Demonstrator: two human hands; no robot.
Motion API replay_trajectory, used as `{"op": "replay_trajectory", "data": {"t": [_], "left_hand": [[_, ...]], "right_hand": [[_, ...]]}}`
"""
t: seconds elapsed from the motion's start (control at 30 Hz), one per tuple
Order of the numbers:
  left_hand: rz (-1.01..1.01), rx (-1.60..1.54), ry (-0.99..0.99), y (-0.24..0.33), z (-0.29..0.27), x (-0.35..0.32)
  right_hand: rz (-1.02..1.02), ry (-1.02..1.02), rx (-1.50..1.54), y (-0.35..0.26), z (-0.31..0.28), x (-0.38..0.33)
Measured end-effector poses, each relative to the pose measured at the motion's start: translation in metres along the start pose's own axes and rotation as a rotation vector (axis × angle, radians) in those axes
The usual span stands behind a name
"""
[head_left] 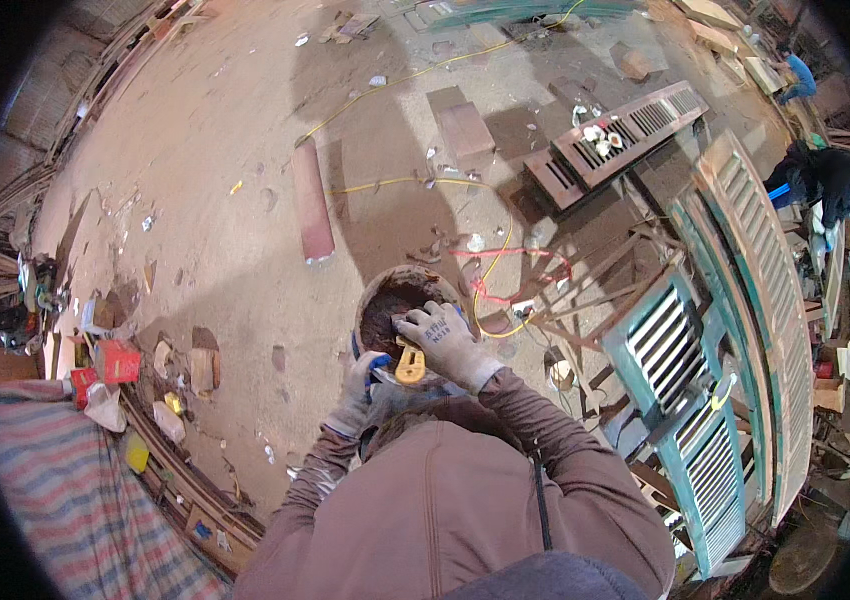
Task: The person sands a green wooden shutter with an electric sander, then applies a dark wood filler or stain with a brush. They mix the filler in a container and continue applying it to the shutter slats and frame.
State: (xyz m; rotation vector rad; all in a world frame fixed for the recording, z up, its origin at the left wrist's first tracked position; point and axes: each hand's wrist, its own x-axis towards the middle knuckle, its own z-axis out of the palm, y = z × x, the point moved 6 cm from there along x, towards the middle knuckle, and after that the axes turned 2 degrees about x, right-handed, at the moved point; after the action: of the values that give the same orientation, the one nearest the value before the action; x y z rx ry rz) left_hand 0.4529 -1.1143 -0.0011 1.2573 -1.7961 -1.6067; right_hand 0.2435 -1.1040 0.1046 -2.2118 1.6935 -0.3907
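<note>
Close in front of me is a round, open-topped container (377, 322) with a worn rim and a dark inside. My left hand (350, 398), in a light grey glove with blue on its grip side, is closed at the container's near left edge. My right hand (445, 345), in a matching glove, reaches over the opening with bent fingers. A flat yellow piece with a slot in it (410, 363) sits against my right thumb and fingers, between the two hands. My right fingertips and the container's bottom are partly hidden.
A reddish-brown board (313, 205) lies ahead on the dusty floor, with a yellow cord (385, 184) beyond it. Green louvered shutters (685, 390) stand at right, near a brown slatted panel (635, 130). A striped cloth (85, 480) covers something at left. A person (797, 76) is far right.
</note>
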Motion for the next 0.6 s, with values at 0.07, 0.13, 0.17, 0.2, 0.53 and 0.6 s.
{"op": "replay_trajectory", "data": {"t": [0.07,0.13,0.17,0.2,0.53,0.6], "left_hand": [[0.015,-0.013,-0.072,0.046,-0.032,0.068],[0.483,0.192,-0.047,0.088,-0.05,0.125],[0.297,-0.017,-0.087,0.078,-0.056,0.167],[0.1,-0.215,-0.135,0.068,-0.058,0.204],[-0.392,-0.932,-0.205,0.132,-0.035,0.562],[-0.335,-0.921,-0.17,0.141,-0.046,0.632]], "right_hand": [[0.031,0.067,-0.002,0.019,-0.022,0.04],[0.074,0.121,-0.034,0.041,-0.043,0.075],[0.115,0.159,-0.071,0.062,-0.054,0.094],[0.146,0.051,-0.122,0.083,-0.052,0.117],[0.241,0.155,-0.313,0.324,-0.155,0.318],[0.28,0.323,-0.367,0.364,-0.229,0.344]]}}
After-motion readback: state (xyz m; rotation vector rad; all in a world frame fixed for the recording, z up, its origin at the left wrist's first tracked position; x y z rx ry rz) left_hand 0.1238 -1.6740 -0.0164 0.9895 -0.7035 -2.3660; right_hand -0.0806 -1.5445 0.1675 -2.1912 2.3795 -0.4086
